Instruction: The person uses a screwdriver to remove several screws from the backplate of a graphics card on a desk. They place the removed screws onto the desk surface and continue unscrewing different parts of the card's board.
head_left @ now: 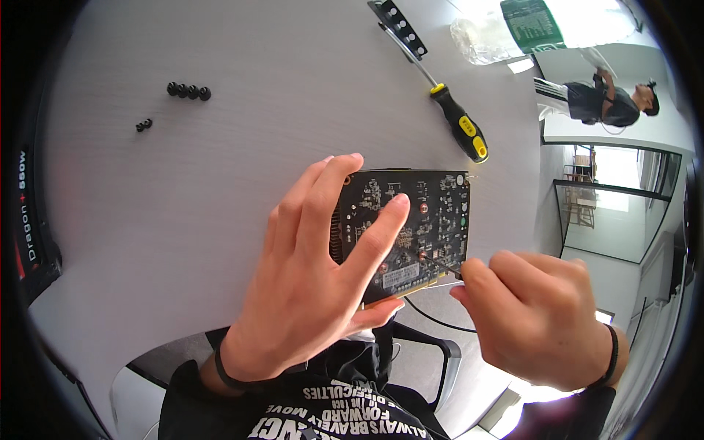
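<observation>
A black graphics card (447, 194) is held tilted near the table's front edge, its circuit-board back facing up. My left hand (308, 271) grips it from the left: the fingers lie along the far left edge, one finger presses across the board, and the thumb is at the near edge. In my closed right hand (528, 312) is a thin screwdriver (443, 266); most of its handle is hidden by the fingers. The thin shaft reaches left to a screw on the lower part of the board. Another screw (424, 208) shows farther up the card.
Beyond the card lies a black and yellow screwdriver (460, 125), its shaft against a black slotted metal bracket (400, 29). Several black thumbscrews (188, 91) and small screws (144, 125) lie far left. A clear bottle (477, 42) is at far right; another person (583, 101) stands beyond.
</observation>
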Action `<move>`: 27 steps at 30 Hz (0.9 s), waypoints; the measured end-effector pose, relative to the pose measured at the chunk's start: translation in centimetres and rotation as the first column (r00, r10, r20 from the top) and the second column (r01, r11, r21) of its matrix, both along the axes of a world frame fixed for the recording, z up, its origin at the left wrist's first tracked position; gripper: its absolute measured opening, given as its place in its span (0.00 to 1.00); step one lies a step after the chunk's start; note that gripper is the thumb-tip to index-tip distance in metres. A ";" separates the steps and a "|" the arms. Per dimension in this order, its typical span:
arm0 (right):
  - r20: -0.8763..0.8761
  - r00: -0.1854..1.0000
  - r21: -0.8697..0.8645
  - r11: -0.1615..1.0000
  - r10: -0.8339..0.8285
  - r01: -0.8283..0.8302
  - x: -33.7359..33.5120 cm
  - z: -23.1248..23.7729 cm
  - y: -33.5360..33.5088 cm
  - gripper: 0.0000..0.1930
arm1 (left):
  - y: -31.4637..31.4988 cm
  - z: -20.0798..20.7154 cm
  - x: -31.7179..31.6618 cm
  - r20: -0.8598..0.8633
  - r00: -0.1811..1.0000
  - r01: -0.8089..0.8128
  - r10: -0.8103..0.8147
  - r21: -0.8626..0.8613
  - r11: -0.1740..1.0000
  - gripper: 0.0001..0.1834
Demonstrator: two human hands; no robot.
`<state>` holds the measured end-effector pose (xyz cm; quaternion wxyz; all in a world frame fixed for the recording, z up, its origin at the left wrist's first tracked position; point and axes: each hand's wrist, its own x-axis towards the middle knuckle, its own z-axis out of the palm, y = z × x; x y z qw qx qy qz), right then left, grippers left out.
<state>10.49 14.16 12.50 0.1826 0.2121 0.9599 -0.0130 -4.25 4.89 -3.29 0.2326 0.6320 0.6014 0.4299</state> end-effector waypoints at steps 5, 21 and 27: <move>-0.137 0.990 0.018 0.999 0.038 -0.036 -0.5 -0.1 0.3 0.13 | 0.4 0.3 -1.0 -0.046 0.999 0.019 -0.016 0.053 0.998 0.52; -0.353 0.449 -0.882 0.132 -0.821 -0.453 1.5 -4.5 3.5 0.06 | 0.2 0.1 -1.0 -0.063 0.998 0.007 -0.005 0.031 1.000 0.52; -0.506 0.529 -0.779 0.098 -0.681 -0.619 1.1 -5.9 2.9 0.27 | 0.1 0.2 -1.2 -0.064 0.998 0.012 -0.012 0.003 1.000 0.52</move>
